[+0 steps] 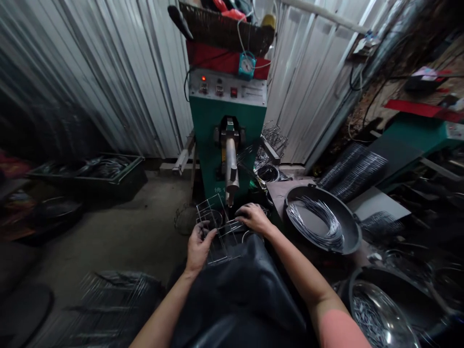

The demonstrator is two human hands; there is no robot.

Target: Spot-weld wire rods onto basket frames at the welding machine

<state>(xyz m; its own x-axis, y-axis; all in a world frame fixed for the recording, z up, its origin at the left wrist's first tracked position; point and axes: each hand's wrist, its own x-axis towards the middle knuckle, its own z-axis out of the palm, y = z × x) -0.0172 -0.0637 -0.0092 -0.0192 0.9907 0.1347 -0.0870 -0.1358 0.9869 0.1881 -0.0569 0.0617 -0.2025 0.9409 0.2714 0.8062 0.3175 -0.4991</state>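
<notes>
Head view: near, a black apron (232,295) covers the lap, with the wire frame (208,200) held up just past it. The left hand (198,249) is almost closed, with thumb and fingers pinching the frame. The right hand (253,219) has bent fingers over its right side; I cannot tell how tight they are. It looks like the part where the frame gets lined up under the rod (231,164). Its tip is near the wires, but I cannot tell if they touch. To move it well, both hands should go slowly and keep the wires straight, with fingers away from the tip.

A bowl (409,323) of small metal bits is near right. Past it, a pan (353,227) has a wire coil (335,232) in it.

Far ahead is the green machine (206,125). Low on it are white Chinese marks (218,190). The first looks like 佛; the rest is partly hidden. Up top, a red light (203,78) glows beside a blue gauge (247,65). Their labels are too small to read. I can see no brand name.
</notes>
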